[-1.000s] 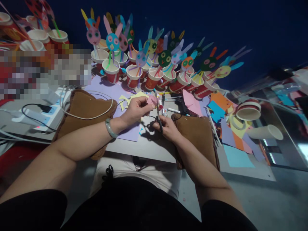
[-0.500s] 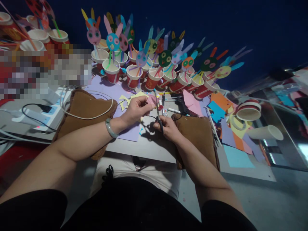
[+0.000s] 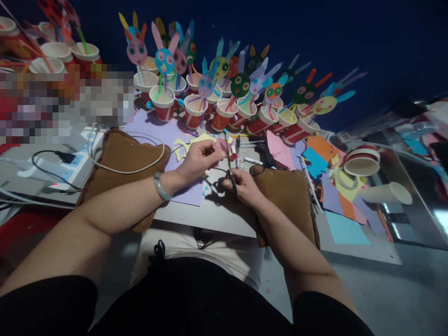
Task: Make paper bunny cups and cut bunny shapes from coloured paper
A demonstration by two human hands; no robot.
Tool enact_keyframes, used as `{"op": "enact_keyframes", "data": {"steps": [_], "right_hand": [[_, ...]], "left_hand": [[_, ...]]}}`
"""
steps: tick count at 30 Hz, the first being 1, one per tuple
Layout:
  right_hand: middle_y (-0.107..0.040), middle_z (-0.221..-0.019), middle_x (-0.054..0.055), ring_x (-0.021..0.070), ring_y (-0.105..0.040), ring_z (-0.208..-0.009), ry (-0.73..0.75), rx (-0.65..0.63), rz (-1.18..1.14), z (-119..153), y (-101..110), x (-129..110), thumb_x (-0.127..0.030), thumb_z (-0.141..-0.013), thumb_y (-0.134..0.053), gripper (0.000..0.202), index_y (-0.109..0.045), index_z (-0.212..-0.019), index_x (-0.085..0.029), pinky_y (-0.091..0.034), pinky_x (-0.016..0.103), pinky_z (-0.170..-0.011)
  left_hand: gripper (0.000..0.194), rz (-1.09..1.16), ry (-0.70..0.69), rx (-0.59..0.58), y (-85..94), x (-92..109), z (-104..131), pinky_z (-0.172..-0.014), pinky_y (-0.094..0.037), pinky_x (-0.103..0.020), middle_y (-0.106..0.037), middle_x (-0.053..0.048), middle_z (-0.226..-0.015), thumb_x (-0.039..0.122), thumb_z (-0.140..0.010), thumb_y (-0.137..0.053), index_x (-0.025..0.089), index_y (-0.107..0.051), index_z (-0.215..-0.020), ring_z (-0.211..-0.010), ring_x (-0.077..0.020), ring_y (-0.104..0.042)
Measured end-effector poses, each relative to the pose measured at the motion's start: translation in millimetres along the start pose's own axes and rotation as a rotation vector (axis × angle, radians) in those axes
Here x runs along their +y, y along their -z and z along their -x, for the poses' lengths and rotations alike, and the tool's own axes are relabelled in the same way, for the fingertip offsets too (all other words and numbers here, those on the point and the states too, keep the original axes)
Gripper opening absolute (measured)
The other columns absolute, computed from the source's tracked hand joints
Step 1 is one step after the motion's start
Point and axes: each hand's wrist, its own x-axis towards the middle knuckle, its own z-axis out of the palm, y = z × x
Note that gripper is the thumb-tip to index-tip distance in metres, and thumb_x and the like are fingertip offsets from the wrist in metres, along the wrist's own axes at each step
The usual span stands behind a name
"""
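Note:
Between thumb and fingers, my left hand (image 3: 200, 158) pinches a small piece of pink paper (image 3: 220, 144). My right hand (image 3: 245, 185) is wrapped round the handles of a pair of scissors (image 3: 229, 163), whose blades point away from me and lie right beside the pink paper. Whether the blades bite into the paper is too small to tell. Behind the hands lie yellow paper scraps (image 3: 203, 137) and a pen (image 3: 238, 145). A purple sheet (image 3: 184, 189) is under my left hand.
Red paper cups (image 3: 193, 116) with paper rabbit heads on straws line the back. Brown cushions (image 3: 122, 154) (image 3: 289, 196) flank the work spot. A power strip (image 3: 75, 163) with cables is at left. Coloured paper (image 3: 346, 228) and a white paper cup (image 3: 388, 193) lie at right.
Both hands stay almost in place, holding the pink paper and the scissors. The pink paper and the scissor blades have shifted only very slightly.

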Motion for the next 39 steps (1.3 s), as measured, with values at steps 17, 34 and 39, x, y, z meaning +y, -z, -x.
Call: {"op": "enact_keyframes", "data": {"steps": [17, 34, 39], "right_hand": [[-0.047, -0.056, -0.005, 0.0098, -0.039, -0.057, -0.01, 0.026, 0.04, -0.1, 2.7, 0.1, -0.072, -0.064, -0.082, 0.064, -0.042, -0.062, -0.023, -0.032, 0.026, -0.056], [-0.044, -0.055, -0.005, 0.0102, -0.039, -0.056, 0.006, -0.003, 0.042, -0.3, 3.3, -1.0, -0.077, -0.065, -0.08, 0.066, -0.041, -0.062, -0.024, -0.034, 0.026, -0.054], [-0.051, -0.056, -0.003, 0.0112, -0.044, -0.056, 0.0, 0.007, 0.035, 0.3, 2.3, -2.3, -0.078, -0.063, -0.081, 0.067, -0.042, -0.061, -0.023, -0.037, 0.026, -0.055]], "left_hand": [[0.029, -0.026, -0.014, 0.003, 1.9, -1.4, -1.1, -0.052, -0.035, -0.023, -0.05, 0.005, -0.055, 0.028, -0.079, -0.074, 0.019, -0.052, -0.062, -0.051, -0.0066, -0.044], [0.033, 0.019, -0.021, 0.002, 0.5, 3.5, 0.1, -0.051, -0.033, -0.024, -0.05, 0.005, -0.052, 0.032, -0.081, -0.074, 0.019, -0.051, -0.063, -0.049, -0.0067, -0.042], [0.033, -0.022, -0.017, -0.003, 0.8, 5.3, 0.5, -0.051, -0.034, -0.024, -0.051, 0.004, -0.054, 0.035, -0.082, -0.076, 0.019, -0.054, -0.063, -0.05, -0.0073, -0.044]]}}
